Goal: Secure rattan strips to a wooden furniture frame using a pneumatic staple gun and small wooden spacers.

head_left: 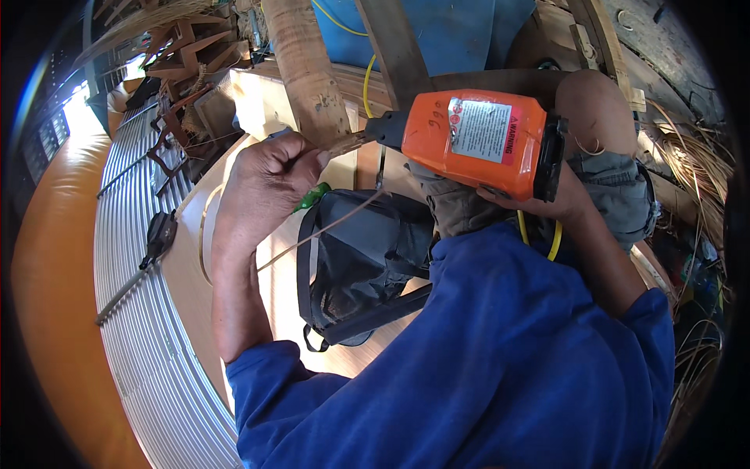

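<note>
My right hand [547, 205] grips an orange air stapler [476, 141] from below, its dark nose pointing left at a round wooden pole [308, 70]. My left hand [269, 184] is closed around a thin rattan strip [328, 227], pinching it against the pole right at the tool's nose. The strip trails down and left past my forearm. A yellow hose [556, 242] hangs beneath the stapler. My bent knee [590, 98] rises behind the tool.
A dark grey bag [355, 266] with straps lies on the pale wooden surface [285, 305] under my arms, a green handle [312, 195] beside it. A ribbed metal sheet [137, 344] with clamps [160, 234] runs along the left. Loose rattan strands [699, 172] pile at the right.
</note>
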The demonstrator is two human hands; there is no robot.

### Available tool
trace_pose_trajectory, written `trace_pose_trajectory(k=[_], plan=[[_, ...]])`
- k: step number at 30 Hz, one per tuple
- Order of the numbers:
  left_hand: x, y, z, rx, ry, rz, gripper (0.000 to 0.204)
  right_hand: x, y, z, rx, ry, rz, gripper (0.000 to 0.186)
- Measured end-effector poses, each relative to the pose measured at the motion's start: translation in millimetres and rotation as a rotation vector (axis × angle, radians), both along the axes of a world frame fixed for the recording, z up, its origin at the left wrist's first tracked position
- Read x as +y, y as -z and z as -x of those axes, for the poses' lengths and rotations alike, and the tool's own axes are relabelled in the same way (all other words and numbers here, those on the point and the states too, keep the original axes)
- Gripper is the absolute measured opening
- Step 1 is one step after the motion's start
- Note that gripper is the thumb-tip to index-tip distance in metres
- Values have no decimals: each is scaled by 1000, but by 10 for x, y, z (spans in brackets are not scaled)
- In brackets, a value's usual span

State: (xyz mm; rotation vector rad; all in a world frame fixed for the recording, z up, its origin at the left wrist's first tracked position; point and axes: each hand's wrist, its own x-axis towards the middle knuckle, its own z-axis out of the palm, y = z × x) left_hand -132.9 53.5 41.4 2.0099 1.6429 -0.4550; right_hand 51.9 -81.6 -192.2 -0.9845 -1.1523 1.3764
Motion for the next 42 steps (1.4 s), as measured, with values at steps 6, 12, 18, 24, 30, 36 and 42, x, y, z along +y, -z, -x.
trace_pose_trajectory(k=[6, 12, 18, 24, 30, 36, 42], plan=[[35, 68, 42, 105, 22, -23, 14, 55, -93, -6, 149, -82, 102, 66], [51, 73, -32, 158, 37, -17, 15, 55, -45, -5, 90, -113, 79, 60], [61, 69, -8, 127, 59, -11, 15, 77, -84, 14, 10, -49, -68, 60], [75, 77, 0, 124, 72, -6, 18, 96, -86, 32, 156, -110, 5, 57], [74, 84, 8, 132, 66, 1, 20, 111, -63, 77, 249, -81, 20, 57], [75, 84, 14, 136, 82, -17, 20, 132, -108, -7, 207, -157, 0, 57], [66, 74, -25, 127, 71, -13, 19, 154, -155, 14, 162, -91, 16, 57]])
